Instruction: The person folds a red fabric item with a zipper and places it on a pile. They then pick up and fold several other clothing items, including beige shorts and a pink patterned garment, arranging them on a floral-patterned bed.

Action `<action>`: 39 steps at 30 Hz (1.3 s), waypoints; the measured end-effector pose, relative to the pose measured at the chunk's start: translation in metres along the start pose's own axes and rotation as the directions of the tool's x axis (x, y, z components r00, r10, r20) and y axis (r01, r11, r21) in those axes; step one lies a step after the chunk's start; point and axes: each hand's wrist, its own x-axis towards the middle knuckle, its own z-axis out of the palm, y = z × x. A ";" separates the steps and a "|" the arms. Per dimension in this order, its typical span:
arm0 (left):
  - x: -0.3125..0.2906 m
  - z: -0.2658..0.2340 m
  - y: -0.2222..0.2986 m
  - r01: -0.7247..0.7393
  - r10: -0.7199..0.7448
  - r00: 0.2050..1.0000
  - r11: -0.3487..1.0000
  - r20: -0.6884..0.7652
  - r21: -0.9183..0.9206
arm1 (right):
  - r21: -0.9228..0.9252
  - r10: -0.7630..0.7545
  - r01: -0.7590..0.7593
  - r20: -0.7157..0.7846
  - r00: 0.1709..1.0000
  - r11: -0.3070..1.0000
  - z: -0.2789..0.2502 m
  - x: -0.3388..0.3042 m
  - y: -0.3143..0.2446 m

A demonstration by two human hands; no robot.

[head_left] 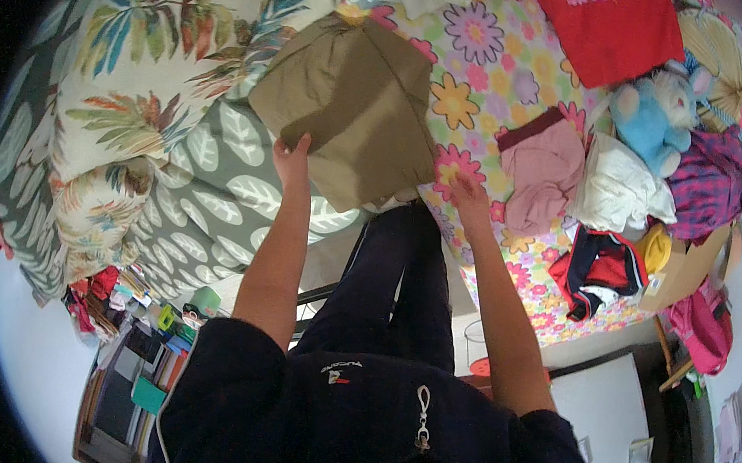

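A khaki-brown folded garment (375,98) lies in front of me, across the meeting of a leaf-print cover and a flowered sheet. Its lower left edge is in my left hand (292,160), the thumb on top and the other fingers partly under the cloth. Just off the garment's right corner is my right hand (471,196), over the flowered sheet. Its fingers blend with the bright print, so whether they grip the cloth is unclear. To the right of that hand lies a pink garment (545,172) with a dark red band.
Cushions with leaf prints (166,42) crowd the left side. A red cloth (609,31), a blue plush toy (654,116), a white cloth (621,189), a plaid garment (713,184) and a navy-and-red garment (599,271) lie at right. A cardboard box (688,275) stands beyond them.
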 end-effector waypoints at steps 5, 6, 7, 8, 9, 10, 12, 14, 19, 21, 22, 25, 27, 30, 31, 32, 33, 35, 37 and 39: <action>-0.013 -0.012 -0.027 0.418 -0.416 0.909 0.904 0.038 -0.093 | -0.183 -0.088 0.096 0.052 0.995 0.978 0.039 0.049 -0.036; 0.002 -0.018 -0.043 0.364 -0.360 0.931 0.929 0.064 -0.070 | -0.254 -0.101 0.110 0.049 0.994 0.961 0.047 0.049 -0.051; 0.017 -0.021 -0.057 0.319 -0.319 0.948 0.948 0.006 0.004 | -0.321 -0.113 0.123 0.049 0.992 0.939 0.054 0.052 -0.057; 0.028 -0.019 -0.058 0.292 -0.284 0.952 0.954 0.110 -0.060 | -0.353 -0.162 0.158 0.019 0.987 0.922 0.062 0.060 -0.052; 0.025 -0.010 -0.048 0.273 -0.268 0.958 0.961 0.100 -0.044 | -0.386 -0.211 0.191 -0.009 0.978 0.903 0.068 0.069 -0.047; 0.021 -0.007 -0.033 0.251 -0.248 0.966 0.968 0.078 -0.028 | -0.354 -0.244 0.233 0.013 0.970 0.906 0.074 0.079 -0.043; 0.015 -0.008 -0.009 0.310 -0.309 0.949 0.951 0.068 0.002 | -0.284 -0.309 0.312 0.055 0.949 0.907 0.080 0.093 -0.036; 0.014 -0.013 -0.014 0.356 -0.340 0.922 0.933 0.186 -0.056 | -0.257 -0.290 0.317 0.138 0.947 0.913 0.079 0.089 -0.046; 0.023 -0.020 -0.019 0.520 -0.360 0.779 0.828 0.514 -0.209 | -0.376 -0.454 0.350 -0.235 0.859 0.858 0.044 0.067 -0.044; 0.018 -0.025 -0.007 0.563 -0.404 0.753 0.804 0.519 -0.192 | -0.358 -0.576 0.453 -0.461 0.675 0.817 -0.006 0.051 -0.045; 0.018 -0.023 -0.004 0.582 -0.429 0.742 0.793 0.514 -0.178 | -0.522 -0.626 0.346 -0.659 0.416 0.780 -0.033 0.054 -0.025; 0.018 -0.023 -0.001 0.580 -0.416 0.732 0.796 0.540 -0.172 | -0.602 -0.542 0.017 -0.707 0.454 0.798 -0.114 0.038 0.006; 0.014 -0.020 -0.001 0.577 -0.392 0.725 0.795 0.566 -0.187 | -0.457 -0.415 -0.010 -0.816 0.402 0.889 -0.145 0.051 0.045; 0.005 -0.019 0.004 0.595 -0.389 0.732 0.764 0.559 -0.247 | -0.081 -0.050 -0.060 -0.915 0.400 0.995 -0.135 0.056 0.020; 0.002 -0.015 0.008 0.614 -0.403 0.726 0.745 0.558 -0.260 | 0.053 0.091 -0.106 -0.913 0.398 0.993 -0.130 0.054 0.004; 0.000 -0.012 0.012 0.632 -0.417 0.719 0.725 0.557 -0.273 | 0.078 0.068 0.002 -0.887 0.457 0.997 -0.134 0.058 0.012; 0.004 -0.013 0.008 0.606 -0.407 0.735 0.753 0.543 -0.256 | 0.107 0.036 0.110 -0.859 0.511 0.988 -0.141 0.062 0.026; 0.011 -0.017 -0.004 0.553 -0.385 0.768 0.802 0.512 -0.226 | 0.297 0.068 0.215 -0.715 0.696 0.930 -0.149 0.060 0.024; 0.006 -0.019 0.002 0.548 -0.392 0.772 0.809 0.501 -0.212 | 0.574 0.140 0.133 -0.405 0.904 0.808 -0.151 0.035 0.010; -0.004 -0.020 0.014 0.528 -0.369 0.789 0.816 0.491 -0.235 | 0.744 0.031 0.116 -0.180 0.983 0.658 -0.141 0.010 -0.013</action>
